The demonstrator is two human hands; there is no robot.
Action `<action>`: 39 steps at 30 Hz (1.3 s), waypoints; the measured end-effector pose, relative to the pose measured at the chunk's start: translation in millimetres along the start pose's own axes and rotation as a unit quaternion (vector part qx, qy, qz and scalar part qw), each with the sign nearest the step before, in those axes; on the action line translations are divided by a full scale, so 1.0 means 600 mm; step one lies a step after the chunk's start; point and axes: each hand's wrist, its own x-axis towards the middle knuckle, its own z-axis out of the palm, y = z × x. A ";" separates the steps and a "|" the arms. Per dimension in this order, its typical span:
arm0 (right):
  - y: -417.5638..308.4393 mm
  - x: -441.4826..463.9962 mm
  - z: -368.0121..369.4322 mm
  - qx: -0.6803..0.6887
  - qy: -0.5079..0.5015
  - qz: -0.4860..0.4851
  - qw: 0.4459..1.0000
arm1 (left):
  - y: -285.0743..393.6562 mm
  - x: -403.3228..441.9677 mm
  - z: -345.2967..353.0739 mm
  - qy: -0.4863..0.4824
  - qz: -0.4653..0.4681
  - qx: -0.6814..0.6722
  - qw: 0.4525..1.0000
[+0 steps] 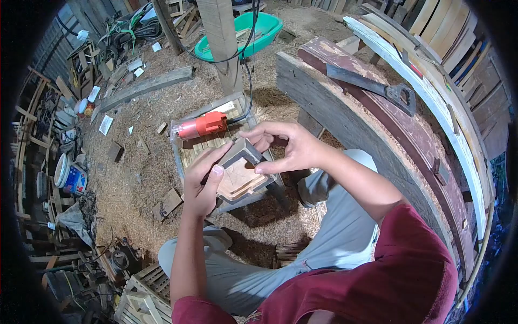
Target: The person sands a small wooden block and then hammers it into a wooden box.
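Note:
Between my two hands is a small squarish wooden frame (237, 183) with dark edges and pale wood inside, tilted above the low slatted stool (186, 156). My left hand (202, 181) grips its left side, thumb on the near face. My right hand (286, 146) has its thumb on the right edge and its fingers curled behind the far corner, where they are partly hidden. Just beyond the frame, a red-orange power tool (202, 126) lies on the stool, its black cord running up past the wooden post (220, 43).
A handsaw (372, 86) rests on the long brown plank (372, 108) at the right. Behind the post sits a green basin (264, 32). Wood shavings and offcuts cover the floor. A paint bucket (70, 175) and stacked scrap line the left side.

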 end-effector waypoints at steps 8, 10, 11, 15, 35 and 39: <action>-0.001 -0.001 -0.001 0.030 0.013 0.039 0.999 | -0.006 0.002 -0.001 -0.022 -0.019 -0.019 0.999; -0.002 -0.001 0.001 0.090 0.027 0.051 0.994 | -0.007 0.004 -0.002 -0.026 -0.004 -0.013 1.000; 0.000 -0.001 0.000 0.070 0.028 0.046 0.996 | -0.007 0.004 -0.002 -0.027 0.003 -0.009 1.000; 0.007 -0.001 -0.001 -0.009 0.043 0.010 0.999 | -0.014 0.003 -0.006 -0.038 0.051 0.066 0.996; -0.007 -0.005 -0.004 -0.211 0.028 -0.206 0.955 | -0.040 0.011 -0.003 -0.008 0.204 0.136 0.969; -0.005 -0.005 -0.009 -0.216 0.018 -0.215 0.952 | -0.041 0.013 -0.002 -0.004 0.217 0.144 0.966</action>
